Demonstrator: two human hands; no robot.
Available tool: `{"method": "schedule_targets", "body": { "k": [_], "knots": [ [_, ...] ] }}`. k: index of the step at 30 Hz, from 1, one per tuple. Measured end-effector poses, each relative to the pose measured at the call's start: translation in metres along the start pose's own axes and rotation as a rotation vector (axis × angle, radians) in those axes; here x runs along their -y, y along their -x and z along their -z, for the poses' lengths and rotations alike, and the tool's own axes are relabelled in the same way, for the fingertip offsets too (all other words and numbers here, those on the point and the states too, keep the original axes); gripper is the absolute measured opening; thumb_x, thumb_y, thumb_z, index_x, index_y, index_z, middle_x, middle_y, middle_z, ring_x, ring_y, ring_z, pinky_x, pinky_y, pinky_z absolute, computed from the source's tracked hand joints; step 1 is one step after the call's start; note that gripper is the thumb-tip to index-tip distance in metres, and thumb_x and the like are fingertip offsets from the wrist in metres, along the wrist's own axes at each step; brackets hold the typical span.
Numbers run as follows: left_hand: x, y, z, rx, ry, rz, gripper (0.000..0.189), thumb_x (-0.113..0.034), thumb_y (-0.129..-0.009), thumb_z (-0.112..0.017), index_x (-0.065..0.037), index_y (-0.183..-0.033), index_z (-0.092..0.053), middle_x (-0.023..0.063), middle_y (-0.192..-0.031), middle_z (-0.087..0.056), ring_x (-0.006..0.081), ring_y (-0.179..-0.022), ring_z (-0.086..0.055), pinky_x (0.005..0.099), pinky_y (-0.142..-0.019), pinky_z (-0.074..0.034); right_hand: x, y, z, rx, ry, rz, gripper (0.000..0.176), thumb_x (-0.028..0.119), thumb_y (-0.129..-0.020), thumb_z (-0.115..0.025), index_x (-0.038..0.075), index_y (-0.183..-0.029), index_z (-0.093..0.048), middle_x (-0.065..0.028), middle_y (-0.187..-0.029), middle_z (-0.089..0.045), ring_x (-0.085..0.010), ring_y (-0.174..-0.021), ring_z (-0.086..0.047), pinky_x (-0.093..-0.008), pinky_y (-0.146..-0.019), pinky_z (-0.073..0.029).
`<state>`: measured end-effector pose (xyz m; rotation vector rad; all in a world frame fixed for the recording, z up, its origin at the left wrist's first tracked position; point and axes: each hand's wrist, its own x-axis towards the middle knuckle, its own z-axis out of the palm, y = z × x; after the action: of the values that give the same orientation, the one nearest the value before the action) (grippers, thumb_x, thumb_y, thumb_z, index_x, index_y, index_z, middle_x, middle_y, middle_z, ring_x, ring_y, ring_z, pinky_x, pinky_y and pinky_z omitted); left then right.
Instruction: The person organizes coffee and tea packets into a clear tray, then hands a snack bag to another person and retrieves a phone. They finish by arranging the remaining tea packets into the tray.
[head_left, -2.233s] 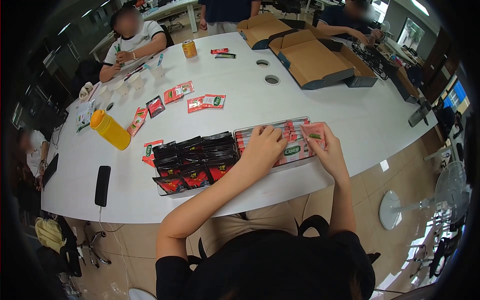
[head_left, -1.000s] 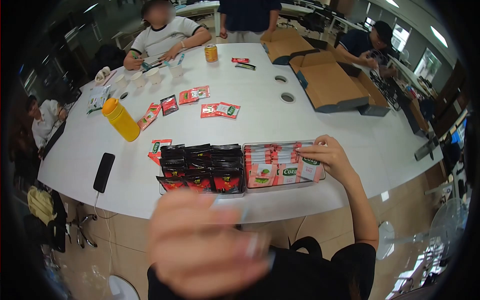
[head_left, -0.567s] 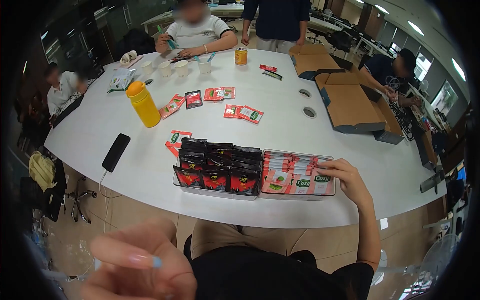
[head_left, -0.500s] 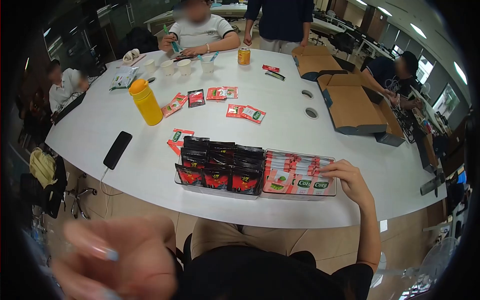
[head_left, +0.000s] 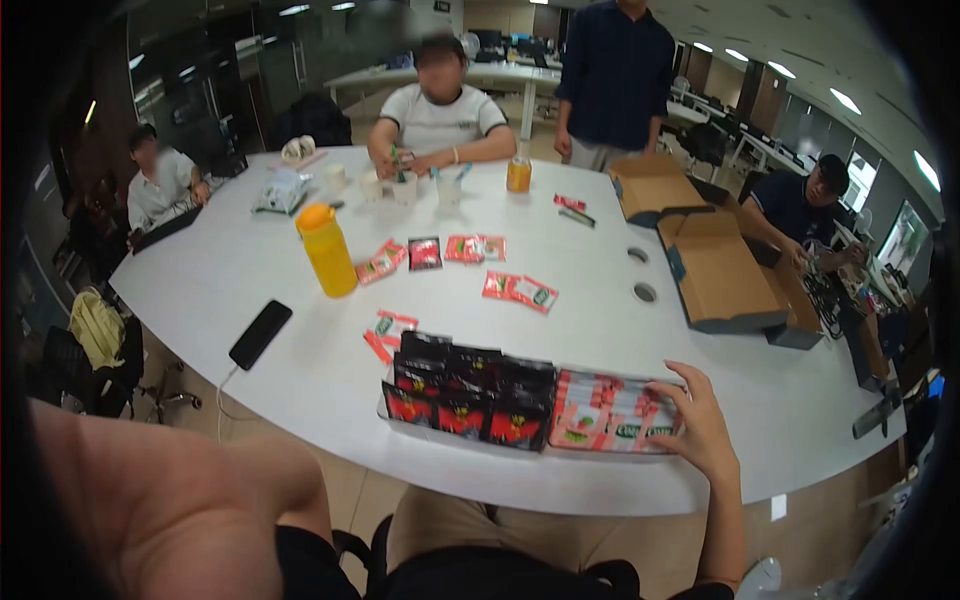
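Nearest, lower left: the left hand (head_left: 150,500), raised close to the viewer and blurred; its fingers cannot be made out, so its opening cannot be told.

Next, along the near edge of the white table (head_left: 760,400): a clear tray (head_left: 384,410). Its long axis runs left to right, almost parallel to that edge, and only a thin strip of tabletop lies in front of it. Black sachets (head_left: 465,395) fill its left part and pink sachets (head_left: 600,420) its right, all standing on edge with their printed faces toward the near edge.

The right hand (head_left: 700,430) points left, its fingers curled against the right end of the pink row. Whether it pinches a packet cannot be told. Bare tabletop lies to its right.

Farther: a phone (head_left: 260,334) to the left, a yellow bottle (head_left: 327,252), and loose sachets (head_left: 518,290) beyond a bare band of tabletop. Open cardboard boxes (head_left: 722,275) are at far right.
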<state>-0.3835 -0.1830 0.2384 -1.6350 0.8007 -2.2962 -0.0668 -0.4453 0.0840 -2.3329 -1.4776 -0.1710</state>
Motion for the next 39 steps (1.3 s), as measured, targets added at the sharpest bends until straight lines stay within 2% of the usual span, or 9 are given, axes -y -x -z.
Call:
{"method": "schedule_targets", "body": {
  "k": [4, 13, 18, 22, 25, 29, 32, 35, 39],
  "knots": [
    [-0.001, 0.013, -0.013, -0.006, -0.003, 0.002, 0.028, -0.003, -0.087, -0.053, -0.022, -0.107, -0.056, -0.0011, -0.104, -0.059, 0.02, -0.086, -0.052, 0.0387, -0.075, -0.042, 0.011, -0.009, 0.002, 0.166, 0.074, -0.12, 0.11, 0.015, -0.046, -0.09, 0.018, -0.144, -0.038, -0.0134, -0.151, -0.029, -0.0364, -0.139, -0.027, -0.0444, -0.112, -0.03],
    [0.001, 0.022, -0.005, 0.022, -0.015, 0.044, 0.023, -0.005, -0.088, -0.056, -0.017, -0.107, -0.055, 0.002, -0.097, -0.06, 0.0212, -0.08, -0.054, 0.0372, -0.071, -0.044, -0.01, -0.002, -0.013, 0.189, -0.018, -0.141, 0.108, 0.012, -0.049, -0.088, 0.015, -0.144, -0.037, -0.0172, -0.151, -0.03, -0.0382, -0.139, -0.028, -0.0441, -0.114, -0.027],
    [0.006, 0.024, -0.004, 0.024, -0.032, 0.043, 0.021, -0.006, -0.088, -0.058, -0.015, -0.106, -0.054, 0.0037, -0.094, -0.061, 0.0218, -0.077, -0.056, 0.0364, -0.069, -0.045, -0.005, 0.025, -0.024, -0.162, -0.335, -0.277, 0.065, 0.013, -0.075, -0.073, 0.007, -0.135, -0.05, -0.0147, -0.146, -0.041, -0.0319, -0.134, -0.037, -0.04, -0.111, -0.028],
    [0.015, 0.033, -0.006, 0.021, -0.054, 0.054, 0.02, -0.007, -0.088, -0.059, -0.012, -0.106, -0.053, 0.0051, -0.091, -0.062, 0.0223, -0.075, -0.057, 0.0358, -0.068, -0.046, -0.017, 0.057, -0.071, -0.539, -0.528, -0.466, 0.05, 0.032, -0.098, -0.05, 0.006, -0.14, -0.043, -0.0121, -0.142, -0.045, -0.0279, -0.13, -0.042, -0.04, -0.108, -0.031],
    [0.018, 0.054, -0.003, 0.048, -0.089, 0.097, 0.02, -0.008, -0.088, -0.06, -0.011, -0.106, -0.052, 0.0061, -0.089, -0.062, 0.0227, -0.073, -0.057, 0.0353, -0.067, -0.046, -0.02, 0.058, -0.112, -0.768, -0.776, -0.485, 0.053, 0.037, -0.1, -0.043, 0.004, -0.141, -0.039, -0.0145, -0.141, -0.044, -0.0281, -0.129, -0.043, -0.0392, -0.107, -0.032],
    [0.016, 0.118, 0.005, 0.295, -0.183, 0.429, 0.02, -0.009, -0.088, -0.061, -0.009, -0.105, -0.051, 0.0075, -0.086, -0.063, 0.0233, -0.07, -0.058, 0.0346, -0.065, -0.047, -0.023, 0.056, -0.115, -0.73, -0.872, -0.459, 0.066, 0.052, -0.099, -0.036, 0.0, -0.139, -0.039, -0.0155, -0.14, -0.045, -0.0249, -0.127, -0.045, -0.0363, -0.105, -0.035],
    [0.01, 0.189, 0.01, 0.537, -0.2, 0.88, 0.017, 0.012, -0.08, -0.058, 0.003, -0.094, -0.063, 0.0151, -0.091, -0.068, 0.0243, -0.087, -0.064, 0.033, -0.08, -0.049, -0.028, 0.059, -0.12, -0.721, -0.901, -0.482, 0.071, 0.057, -0.097, -0.035, 0.0, -0.139, -0.039, -0.0151, -0.14, -0.044, -0.0245, -0.126, -0.046, -0.0365, -0.104, -0.037],
    [-0.003, 0.261, 0.031, 0.775, -0.228, 1.341, 0.027, 0.0, -0.084, -0.06, -0.002, -0.111, -0.063, 0.0132, -0.111, -0.065, 0.0291, -0.104, -0.06, 0.0363, -0.092, -0.045, -0.03, 0.058, -0.121, -0.737, -0.915, -0.475, 0.074, 0.059, -0.097, -0.033, -0.001, -0.139, -0.038, -0.0165, -0.14, -0.044, -0.0255, -0.125, -0.047, -0.037, -0.103, -0.038],
    [-0.008, 0.297, 0.046, 1.097, -0.023, 1.424, 0.051, -0.008, -0.083, -0.064, -0.008, -0.132, -0.05, 0.0124, -0.137, -0.048, 0.0307, -0.126, -0.045, 0.0416, -0.107, -0.033, -0.026, 0.055, -0.118, -0.741, -0.858, -0.495, 0.08, 0.064, -0.095, -0.029, -0.003, -0.138, -0.038, -0.0186, -0.137, -0.046, -0.0273, -0.123, -0.05, -0.0367, -0.101, -0.041]
  ]
}}
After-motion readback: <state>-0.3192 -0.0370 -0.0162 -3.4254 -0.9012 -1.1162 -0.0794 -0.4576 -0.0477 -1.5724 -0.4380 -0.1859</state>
